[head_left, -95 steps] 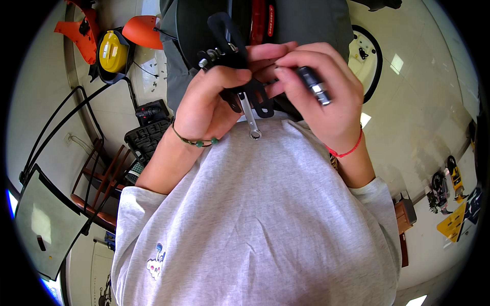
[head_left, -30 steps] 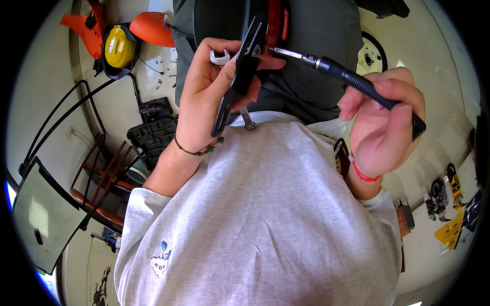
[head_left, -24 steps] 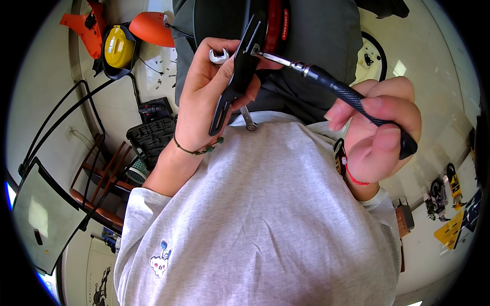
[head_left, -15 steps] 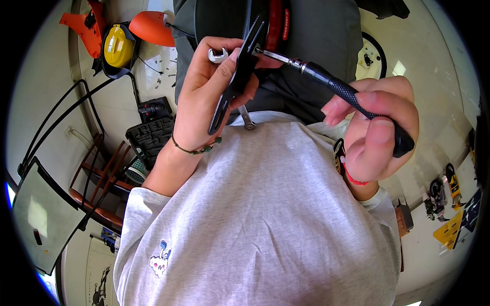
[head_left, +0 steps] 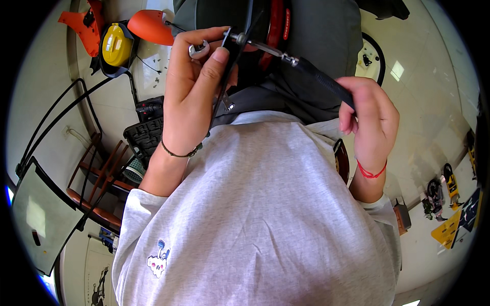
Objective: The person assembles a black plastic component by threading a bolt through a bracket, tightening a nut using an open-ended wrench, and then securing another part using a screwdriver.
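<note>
As the view looks straight down the person's chest, both hands meet near the upper edge of the frame.

Left hand: the left hand (head_left: pixel 191 86), upper centre, has thumb and fingers pressed together on a thin black flat bracket (head_left: pixel 229 66); a small silver ring-ended wrench (head_left: pixel 198 48) lies under the fingers beside it, likely to brace the fastener from turning.

Right hand: the right hand (head_left: pixel 370 120), right of centre, is curled tight around the black knurled handle of a long screwdriver-like tool (head_left: pixel 306 71).

Tool position: its steel shaft runs up-left and its tip meets the bracket at a small silver fastener, so one hand steadies the part while the other can turn.

Surroundings: a yellow ear-defender cup (head_left: pixel 116 46) and orange plastic covers (head_left: pixel 150 26) lie upper left on the pale tiled floor (head_left: pixel 423 102).

Hidden: the grey sweatshirt (head_left: pixel 255 219) fills the lower frame; the bracket's lower end and the wrench's shank are covered by fingers; the dark red-and-grey machine (head_left: pixel 306 25) behind is cut off by the frame.
</note>
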